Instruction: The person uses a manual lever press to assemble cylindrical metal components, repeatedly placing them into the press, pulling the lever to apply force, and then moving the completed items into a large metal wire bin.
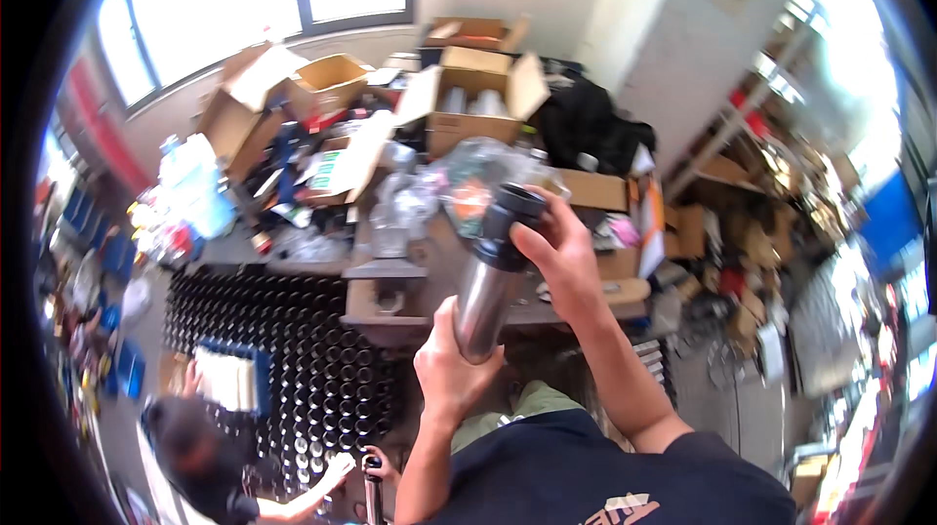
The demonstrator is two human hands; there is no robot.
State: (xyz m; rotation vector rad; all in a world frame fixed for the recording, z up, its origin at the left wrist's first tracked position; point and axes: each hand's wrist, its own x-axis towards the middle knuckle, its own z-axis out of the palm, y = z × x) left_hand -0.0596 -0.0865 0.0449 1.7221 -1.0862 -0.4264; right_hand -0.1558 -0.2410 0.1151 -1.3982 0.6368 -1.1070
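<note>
A steel bottle [485, 302] with a black top [511, 209] is held up at a tilt before me, over the near edge of the workbench. My left hand [452, 369] is closed around the lower part of its bare metal body. Up at the black top, my right hand [566, 257] grips the side with thumb and fingers. The far side of the bottle and some fingertips are hidden.
Open cardboard boxes [475, 125], plastic bags [488, 174] and loose items crowd the workbench [376, 302]. Left of me stand many dark cylinders [312, 344] in rows. A person [190, 452] works at lower left, near another bottle [373, 491]. Cluttered shelves [727, 169] stand right.
</note>
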